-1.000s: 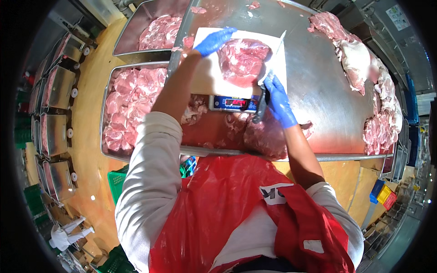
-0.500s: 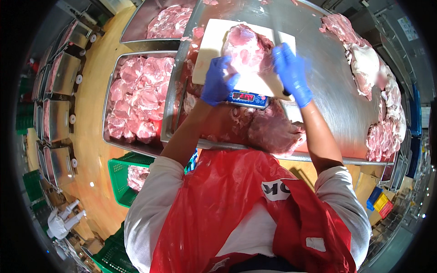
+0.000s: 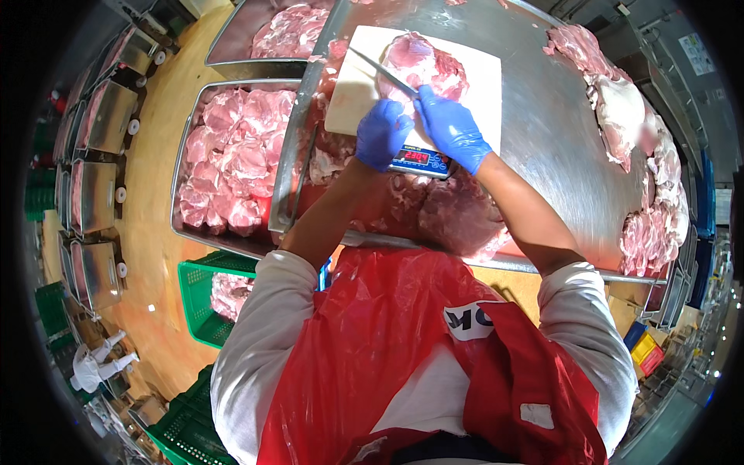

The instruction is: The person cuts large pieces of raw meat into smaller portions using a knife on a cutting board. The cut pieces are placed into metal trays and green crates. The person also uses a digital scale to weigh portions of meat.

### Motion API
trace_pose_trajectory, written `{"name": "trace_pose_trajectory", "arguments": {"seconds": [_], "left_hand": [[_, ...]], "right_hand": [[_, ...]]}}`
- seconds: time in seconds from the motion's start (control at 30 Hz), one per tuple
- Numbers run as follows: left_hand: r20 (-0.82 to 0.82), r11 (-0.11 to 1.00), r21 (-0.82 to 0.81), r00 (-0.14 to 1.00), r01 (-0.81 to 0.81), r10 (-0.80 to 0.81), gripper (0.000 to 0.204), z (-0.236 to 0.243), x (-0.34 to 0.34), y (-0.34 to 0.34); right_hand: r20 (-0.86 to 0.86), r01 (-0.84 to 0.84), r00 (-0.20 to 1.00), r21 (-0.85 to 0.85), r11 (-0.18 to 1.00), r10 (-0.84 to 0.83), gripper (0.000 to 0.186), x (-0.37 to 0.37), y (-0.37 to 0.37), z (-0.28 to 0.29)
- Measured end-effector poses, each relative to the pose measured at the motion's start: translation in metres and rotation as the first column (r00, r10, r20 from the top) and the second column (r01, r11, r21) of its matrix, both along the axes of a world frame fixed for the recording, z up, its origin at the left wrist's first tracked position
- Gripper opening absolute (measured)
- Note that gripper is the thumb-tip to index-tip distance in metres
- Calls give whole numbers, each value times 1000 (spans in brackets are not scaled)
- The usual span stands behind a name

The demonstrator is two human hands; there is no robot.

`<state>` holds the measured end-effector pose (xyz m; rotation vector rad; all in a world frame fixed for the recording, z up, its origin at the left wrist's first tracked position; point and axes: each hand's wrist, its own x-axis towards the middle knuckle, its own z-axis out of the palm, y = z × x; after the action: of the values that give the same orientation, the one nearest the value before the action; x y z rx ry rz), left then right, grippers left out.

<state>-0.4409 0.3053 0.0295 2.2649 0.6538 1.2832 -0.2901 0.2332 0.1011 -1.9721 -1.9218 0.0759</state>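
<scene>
The right hand [image 3: 451, 128], gloved in blue, is closed around the handle end of a knife [image 3: 385, 73]. The blade projects from the fingers toward the upper left, lying across the view of the meat piece [image 3: 446, 74]. The left hand [image 3: 383, 133], likewise gloved, is curled narrow at the near left edge of the same piece; whether its fingers grip the meat cannot be told. The meat piece is positioned on the white board [image 3: 349, 108], toward its far side. A blue scale [image 3: 418, 160] with a lit red display shows at the board's near edge, above the metal desk [image 3: 558, 178].
</scene>
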Motion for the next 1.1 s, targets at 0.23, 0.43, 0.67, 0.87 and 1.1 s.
{"name": "trace_pose_trajectory", "arguments": {"seconds": [0.23,0.43,0.67,0.87,1.1], "left_hand": [[-77,969,243,997,36,-17,13,-12,-14,1],[-36,930,-348,993,-120,114,16,-27,-32,-13],[-143,989,125,986,-72,90,31,-4,-3,-10],[-162,1000,-11,987,-22,19,26,-19,-9,-4],[-132,998,-56,991,5,-13,21,-30,-33,-7]], "right_hand": [[-10,-105,994,-262,959,107,28,54,-71,-7],[295,61,948,-536,842,119,28,110,-127,38],[-226,-82,973,-119,990,53,34,11,-46,33],[7,-71,997,-239,968,75,24,2,-2,-19],[-3,42,999,-512,858,-51,39,83,-96,26]]}}
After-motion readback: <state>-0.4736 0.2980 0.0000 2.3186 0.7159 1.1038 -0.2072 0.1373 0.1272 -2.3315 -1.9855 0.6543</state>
